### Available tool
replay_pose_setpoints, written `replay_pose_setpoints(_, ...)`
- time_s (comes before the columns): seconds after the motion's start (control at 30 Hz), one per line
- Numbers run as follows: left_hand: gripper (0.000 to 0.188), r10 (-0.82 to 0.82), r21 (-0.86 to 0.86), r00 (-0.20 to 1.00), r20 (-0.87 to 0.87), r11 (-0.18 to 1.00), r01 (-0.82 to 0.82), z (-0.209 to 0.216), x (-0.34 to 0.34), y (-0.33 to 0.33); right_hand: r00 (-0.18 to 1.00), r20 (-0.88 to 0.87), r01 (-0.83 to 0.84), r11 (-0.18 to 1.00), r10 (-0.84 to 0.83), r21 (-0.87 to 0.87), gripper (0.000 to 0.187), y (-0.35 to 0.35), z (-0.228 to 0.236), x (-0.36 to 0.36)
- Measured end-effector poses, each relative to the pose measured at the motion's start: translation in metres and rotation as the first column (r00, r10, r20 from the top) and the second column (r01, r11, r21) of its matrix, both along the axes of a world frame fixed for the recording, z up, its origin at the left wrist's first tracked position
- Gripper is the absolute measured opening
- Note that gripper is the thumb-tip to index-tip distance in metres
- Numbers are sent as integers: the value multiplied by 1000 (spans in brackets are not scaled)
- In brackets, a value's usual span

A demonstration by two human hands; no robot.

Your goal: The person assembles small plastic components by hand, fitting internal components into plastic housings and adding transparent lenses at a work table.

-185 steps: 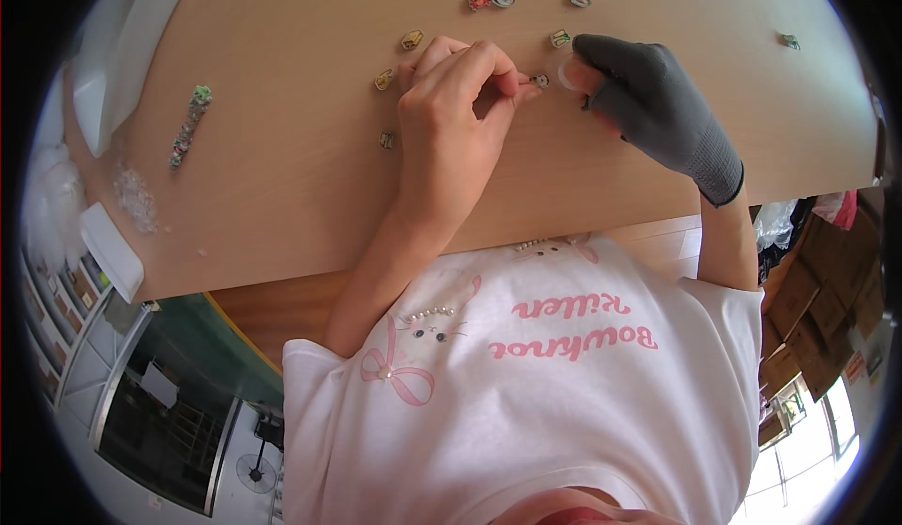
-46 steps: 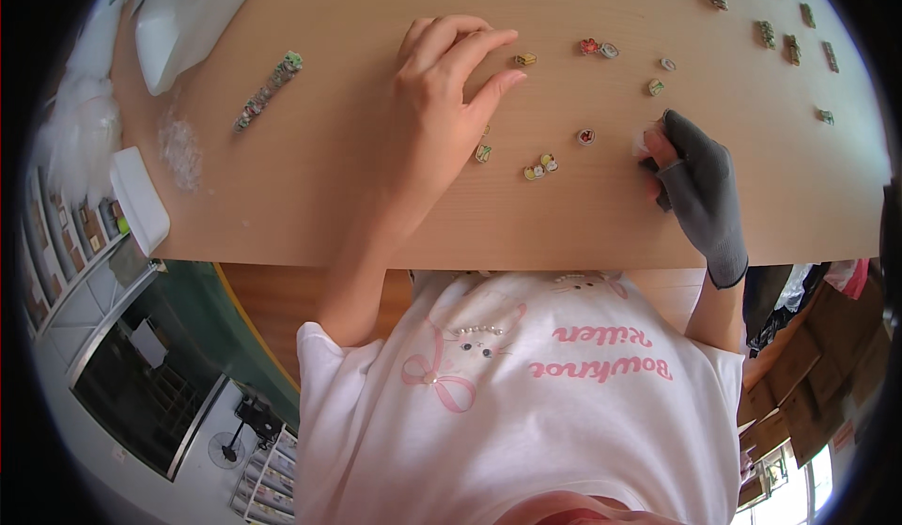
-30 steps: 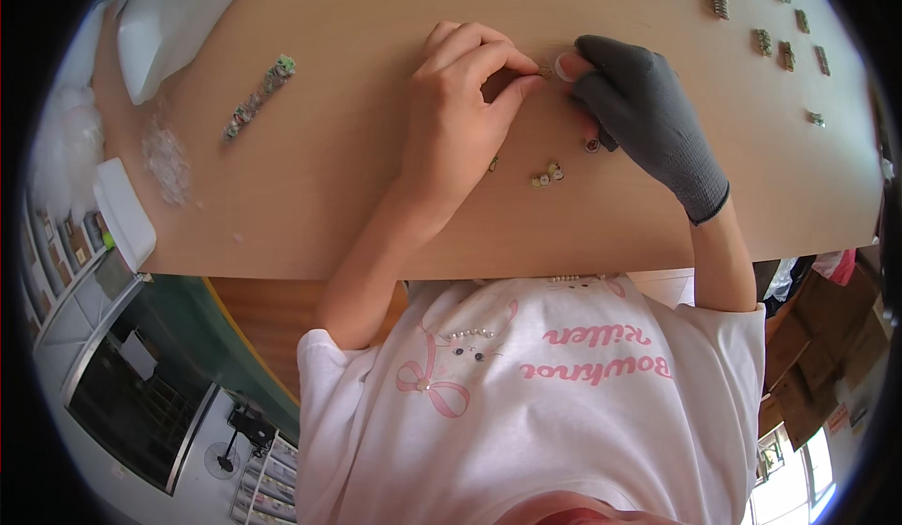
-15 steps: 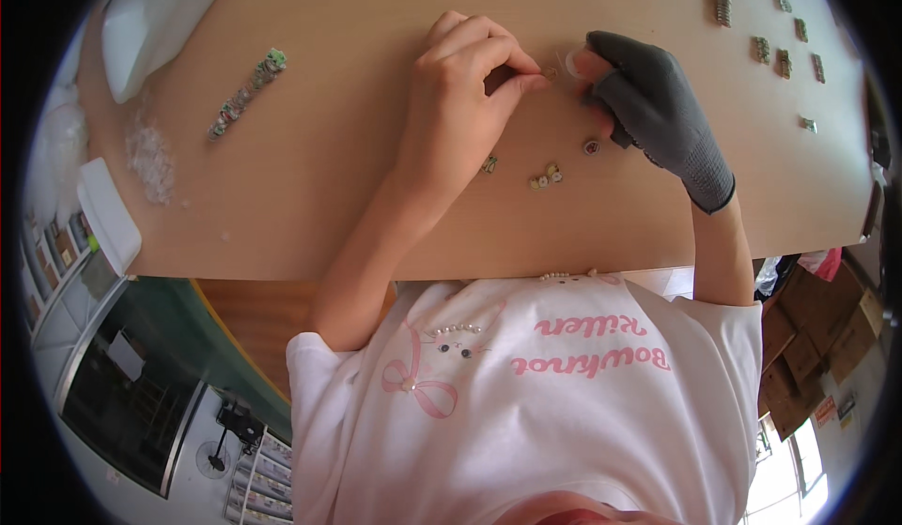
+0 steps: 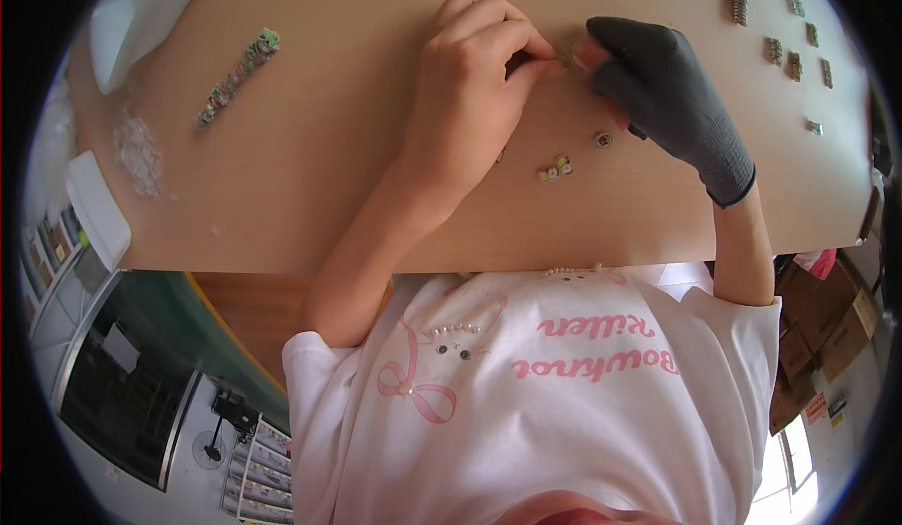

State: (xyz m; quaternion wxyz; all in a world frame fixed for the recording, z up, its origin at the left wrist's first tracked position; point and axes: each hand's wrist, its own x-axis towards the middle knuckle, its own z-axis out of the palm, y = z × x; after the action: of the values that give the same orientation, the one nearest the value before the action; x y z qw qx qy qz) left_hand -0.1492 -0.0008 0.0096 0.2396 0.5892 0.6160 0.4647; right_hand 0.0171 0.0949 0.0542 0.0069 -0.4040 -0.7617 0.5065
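Left fingers (image 5: 542, 52): thumb and forefinger are brought together at the tips, and a small charm (image 5: 565, 59) is pinched between them; its pattern is too small to be read. The other fingers of the left hand (image 5: 467, 84), which is bare, are folded loosely behind. The charm is held above the desk (image 5: 338, 201), just beside the right fingertips.

The right hand (image 5: 662, 93) is covered by a grey glove (image 5: 691, 116), with bare fingertips exposed. Its fingers are curled inward, turned toward the charm; whether anything is gripped by them cannot be told.

Below the right hand, a round charm (image 5: 602, 139) is seen lying on the desk. Nearer the body, a cluster of charms (image 5: 555, 169) is laid close together. Another charm (image 5: 501, 155) is partly hidden by the left hand.

Farther out, several short stacks (image 5: 795, 65) are set apart from one another toward the upper right. On the left, a long stack (image 5: 238, 78) is placed at a slant. Near it, clear plastic scraps (image 5: 139, 154) are heaped. At the left edge, a white tray (image 5: 98, 210) is seen.
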Motion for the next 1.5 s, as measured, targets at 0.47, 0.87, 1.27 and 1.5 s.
replay_pose_setpoints(0.47, 13, -23, 24, 1000, -19, 999, 23, -2, -4, 1, 993, -94, 59, 996, -64, -61, 21, -2, -5, 7)
replay_pose_setpoints(0.87, 11, -32, 9, 999, -38, 999, 32, 2, -11, -1, 985, 52, -153, 977, 162, -148, 18, 7, 4, 3)
replay_pose_setpoints(1.27, 11, -114, -120, 993, 43, 986, 118, 31, -45, -13, 913, -94, 374, 907, -397, -195, 31, -51, 23, 77)
replay_pose_setpoints(1.5, 20, -163, 90, 941, -296, 976, 197, 7, 8, 24, 900, -66, 402, 880, -431, -254, 28, -39, 8, 75)
